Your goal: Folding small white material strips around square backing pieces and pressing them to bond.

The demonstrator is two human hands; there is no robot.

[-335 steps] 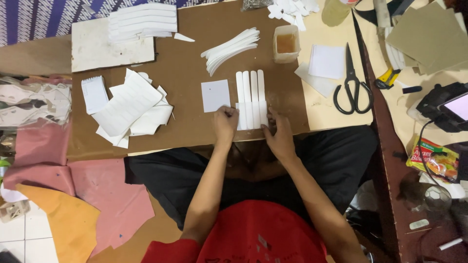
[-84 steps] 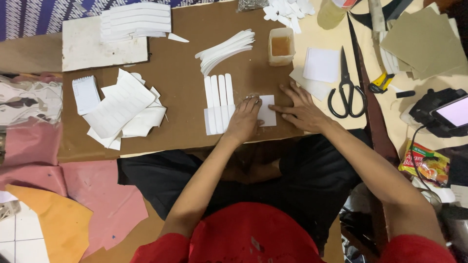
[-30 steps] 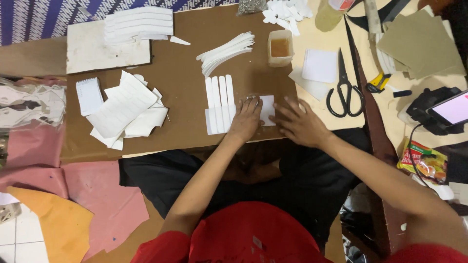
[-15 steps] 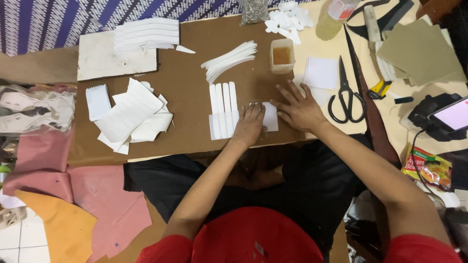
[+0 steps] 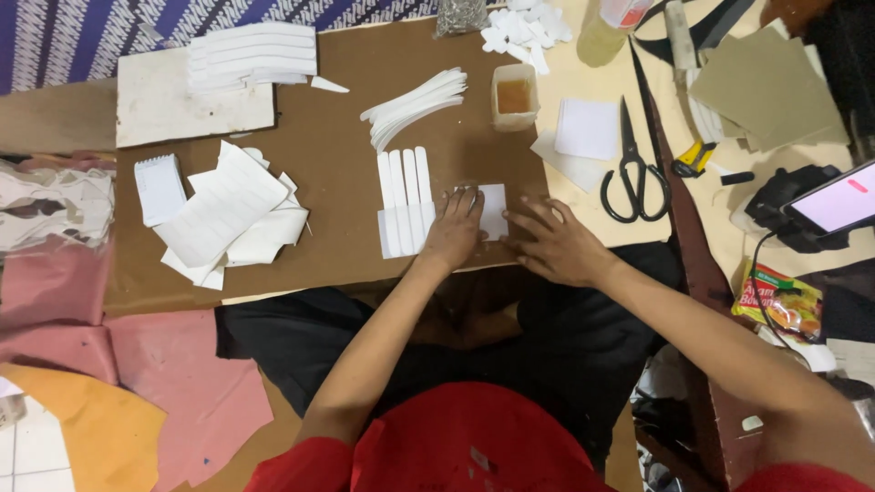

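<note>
Nearest us: red shirt [image 5: 456,446] and dark trousers [image 5: 547,337], we sit cross-legged at the near edge of the brown board [image 5: 346,118] that serves as bench. Left hand [image 5: 453,230] lies flat, palm down, fingers spread, on the white square piece [image 5: 493,210]; nothing clasped, just pressing. Right hand [image 5: 558,246] rests flat w/ fingers splayed just beside it, at approx 4 o'clock from the piece, fingertips pointing to 10 o'clock, also holding nothing. So the piece sits under the left hand and just off the right hand's fingertips; left is nearer. Its left part is covered by the hand, so full outline is hard to judge. At 9 o'clock from the left hand, touching it or nearly: row of white strips [image 5: 405,202], long axis 12-to-6. Farther, at 12 o'clock: fanned strip bundle [image 5: 412,106], small glue cup [image 5: 513,96]. At 2 o'clock: black scissors [image 5: 631,169]. At 9-10 o'clock: loose white sheet pile [image 5: 228,214]. Far right phone [image 5: 834,202] is cut off by the frame.
</note>
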